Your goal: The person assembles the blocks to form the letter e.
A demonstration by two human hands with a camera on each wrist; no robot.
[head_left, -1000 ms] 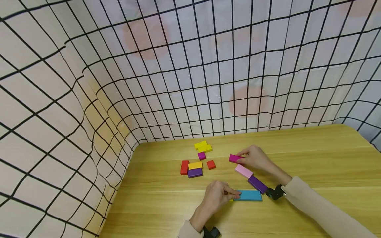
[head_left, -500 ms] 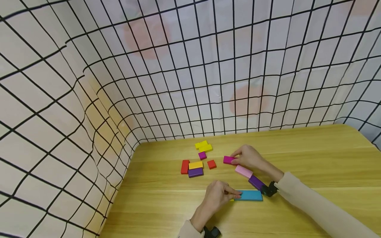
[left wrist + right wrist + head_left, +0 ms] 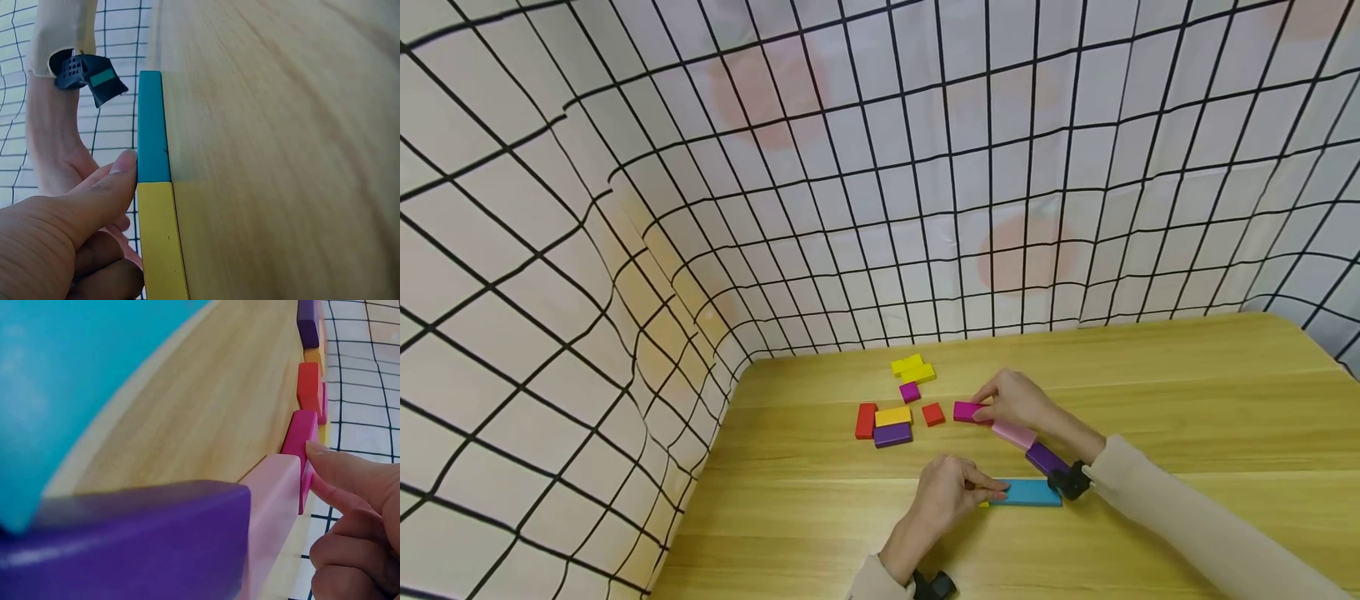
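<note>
My right hand (image 3: 1018,400) pinches a magenta block (image 3: 966,412) between thumb and fingers, its near end touching the far end of a pink block (image 3: 1013,435). A purple block (image 3: 1045,458) continues the slanting line toward me. My left hand (image 3: 950,492) rests its thumb and finger on top of a flat blue block (image 3: 1030,492), close to its left end. A yellow block (image 3: 161,244) butts against that end in the left wrist view; in the head view the left hand mostly hides it. The right wrist camera covers part of the purple block.
On the wooden table (image 3: 775,517), to the left, lie a red block (image 3: 865,421), an orange block (image 3: 892,416), another purple block (image 3: 892,435), a small red block (image 3: 933,414), a small magenta block (image 3: 909,392) and two yellow blocks (image 3: 917,372). A gridded curtain (image 3: 925,208) stands behind.
My right hand has carried the magenta block left and slightly toward me, bringing it to the pink block's far end. The left hand and blue block have stayed put.
</note>
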